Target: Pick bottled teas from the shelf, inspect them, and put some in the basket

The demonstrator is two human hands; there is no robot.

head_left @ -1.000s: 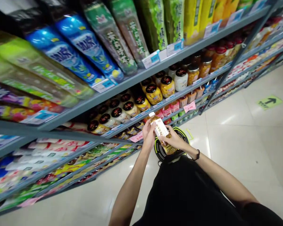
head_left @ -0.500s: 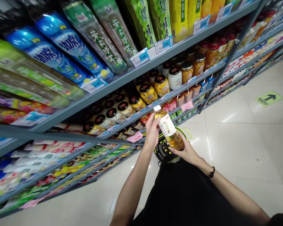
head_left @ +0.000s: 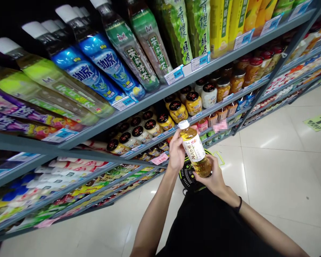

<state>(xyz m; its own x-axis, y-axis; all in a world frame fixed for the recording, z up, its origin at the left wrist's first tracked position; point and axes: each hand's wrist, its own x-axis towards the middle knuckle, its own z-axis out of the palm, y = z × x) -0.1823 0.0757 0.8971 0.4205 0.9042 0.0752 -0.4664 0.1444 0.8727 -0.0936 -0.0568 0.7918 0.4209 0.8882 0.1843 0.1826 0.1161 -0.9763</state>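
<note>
A clear plastic bottle of amber drink [head_left: 194, 148], with a white cap and a white label, is tilted between my two hands. My left hand [head_left: 176, 151] grips it by the upper side, just below the cap. Around the bottle's base curl the thumb and fingers of my right hand [head_left: 214, 176]. The label faces up towards me, and its small print is too fine to read. Behind the bottle, lower down, is a round black and green object [head_left: 186, 175], partly hidden by the bottle and my hands.
A grey shelf [head_left: 149, 96] on the left carries large drink bottles [head_left: 112, 67] with price tags. Below it stand rows of jars [head_left: 178, 110] with black lids. Bagged goods [head_left: 69, 178] fill the lower left shelves. On the tiled floor is a green arrow sticker [head_left: 319, 121].
The view has shifted, so the shelves appear lower and further right. The bottle is turned slightly and looks a little nearer. Both hands keep their hold on it.
</note>
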